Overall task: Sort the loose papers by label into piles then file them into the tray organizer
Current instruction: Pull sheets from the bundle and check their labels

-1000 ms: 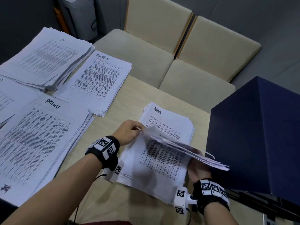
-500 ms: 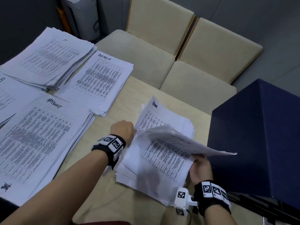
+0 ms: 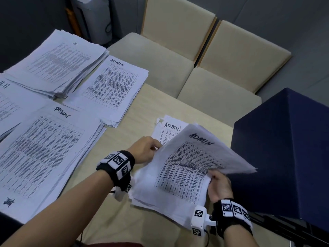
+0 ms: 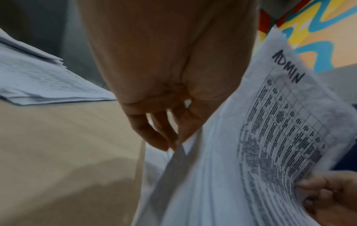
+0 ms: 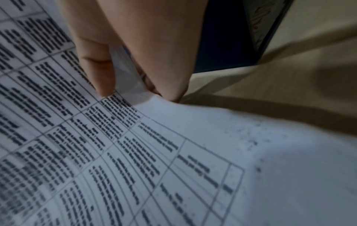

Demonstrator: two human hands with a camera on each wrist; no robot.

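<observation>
- The right hand [image 3: 219, 185] pinches the near right edge of a lifted sheet [image 3: 192, 163] headed "ADMIN", thumb [image 5: 96, 68] on the printed side and the other fingers curled underneath.
- The left hand [image 3: 145, 149] is at that sheet's left edge with its fingers curled down. In the left wrist view the fingertips [image 4: 154, 137] look like they're pinching the paper edge, but it's blurry, so I'd only say probably gripping.
- The sheet is raised at a slant above the loose stack [image 3: 160, 198], which sits on the tan table [image 3: 124, 211] right in front of the person. Another page headed "ADMIN" pokes out at the far end of that stack.
- Sorted piles are over on the left side of the table:
  - an "ADMIN" pile [image 3: 114, 88] nearest the middle
  - a thicker pile [image 3: 57, 63] behind it at the far left corner; its label is too small to read
  - a big pile [image 3: 44, 150] near the person with a scrawled heading I can't make out
  - a sliver of a 4th pile [image 3: 7, 102] at the left edge, marked something like "H.R"
- A dark blue box [image 3: 284, 152] stands just right of the loose stack, close to the right hand.
- 2 beige chairs [image 3: 178, 50] sit side by side past the far edge of the table.
</observation>
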